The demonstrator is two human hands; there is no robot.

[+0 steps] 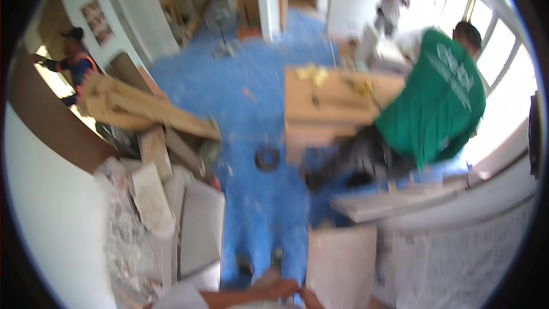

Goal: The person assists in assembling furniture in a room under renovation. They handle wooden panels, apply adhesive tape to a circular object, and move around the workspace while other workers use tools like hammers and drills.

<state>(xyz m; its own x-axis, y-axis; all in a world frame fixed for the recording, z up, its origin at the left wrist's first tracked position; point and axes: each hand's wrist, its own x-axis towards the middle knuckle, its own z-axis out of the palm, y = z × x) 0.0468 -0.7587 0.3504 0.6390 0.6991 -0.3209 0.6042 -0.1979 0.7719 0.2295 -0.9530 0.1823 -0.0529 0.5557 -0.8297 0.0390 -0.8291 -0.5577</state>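
At the lower edge my left hand (280, 288) reaches across from the left, its fingers drawn together. My right hand (309, 297), partly cut off by the edge, is close against its fingertips. Both hands look closed, and blur hides what they hold, if anything. Beyond them are my feet (276, 254) on a blue floor covering (251, 217). Just right of my hands stands a pale, flat board (341, 260).
Stacked boards and a plastic-wrapped bundle (128, 240) line the left, below a long brown cardboard piece (148, 106). A dark ring-shaped object (266, 159) lies ahead. A person in green (432, 97) bends beside a wooden worktable (326, 111). Other people stand far right (390, 3) and left (80, 66).
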